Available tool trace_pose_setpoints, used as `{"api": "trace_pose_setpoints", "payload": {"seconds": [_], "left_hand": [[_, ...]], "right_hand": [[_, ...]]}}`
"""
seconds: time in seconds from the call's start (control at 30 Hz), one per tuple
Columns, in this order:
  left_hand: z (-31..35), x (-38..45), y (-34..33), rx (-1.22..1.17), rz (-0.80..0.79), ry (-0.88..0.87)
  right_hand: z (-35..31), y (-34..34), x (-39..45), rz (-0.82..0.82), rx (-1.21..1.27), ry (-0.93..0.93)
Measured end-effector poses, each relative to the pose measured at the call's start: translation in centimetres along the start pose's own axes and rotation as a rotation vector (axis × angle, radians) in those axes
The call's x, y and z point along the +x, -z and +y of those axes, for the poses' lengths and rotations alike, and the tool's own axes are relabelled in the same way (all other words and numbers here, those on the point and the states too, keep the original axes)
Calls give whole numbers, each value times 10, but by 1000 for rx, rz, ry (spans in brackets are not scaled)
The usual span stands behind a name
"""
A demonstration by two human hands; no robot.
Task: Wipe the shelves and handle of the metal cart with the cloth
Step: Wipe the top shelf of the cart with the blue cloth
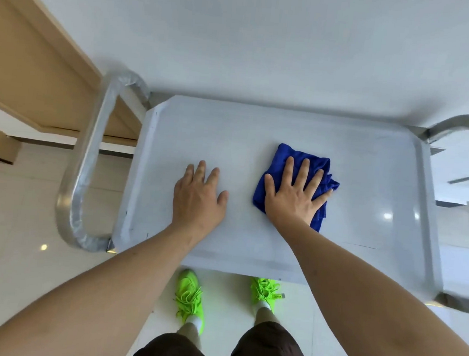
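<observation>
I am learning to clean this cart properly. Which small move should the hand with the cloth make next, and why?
Probably slide the right hand, pressing flat on the blue cloth, toward the shelf's right rim. The cloth sits near the middle, and the left hand rests flat beside it, steadying the cart.

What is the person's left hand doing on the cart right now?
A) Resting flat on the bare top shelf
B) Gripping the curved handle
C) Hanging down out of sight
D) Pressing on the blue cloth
A: the left hand lies flat with straight fingers on the bare metal of the top shelf, while the right hand presses the blue cloth; neither touches the curved handle.
</observation>
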State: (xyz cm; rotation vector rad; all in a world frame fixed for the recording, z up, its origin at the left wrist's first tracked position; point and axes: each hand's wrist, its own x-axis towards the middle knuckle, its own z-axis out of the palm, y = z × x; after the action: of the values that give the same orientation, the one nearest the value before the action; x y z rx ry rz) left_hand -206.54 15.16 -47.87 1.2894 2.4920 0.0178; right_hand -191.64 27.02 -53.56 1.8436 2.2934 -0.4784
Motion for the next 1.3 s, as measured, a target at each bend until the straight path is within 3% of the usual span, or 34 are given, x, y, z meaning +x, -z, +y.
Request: {"api": "trace_pose_setpoints", "payload": {"seconds": [0.3, 0.6, 0.7, 0.97, 1.3], "left_hand": [[-108, -33, 19, -106, 80, 215], [-139, -38, 28, -413, 201, 308], [-140, -35, 28, -457, 183, 308], [-127, -34, 21, -234, 143, 180], [-30, -49, -1, -136, 55, 14]], "right_hand": [[-119, -30, -38, -29, -61, 228], [-195, -68, -102, -56, -129, 484], [-195, -75, -120, -57, -160, 494], [-159, -74, -155, -70, -42, 628], [-43, -42, -128, -70, -23, 478]]}}
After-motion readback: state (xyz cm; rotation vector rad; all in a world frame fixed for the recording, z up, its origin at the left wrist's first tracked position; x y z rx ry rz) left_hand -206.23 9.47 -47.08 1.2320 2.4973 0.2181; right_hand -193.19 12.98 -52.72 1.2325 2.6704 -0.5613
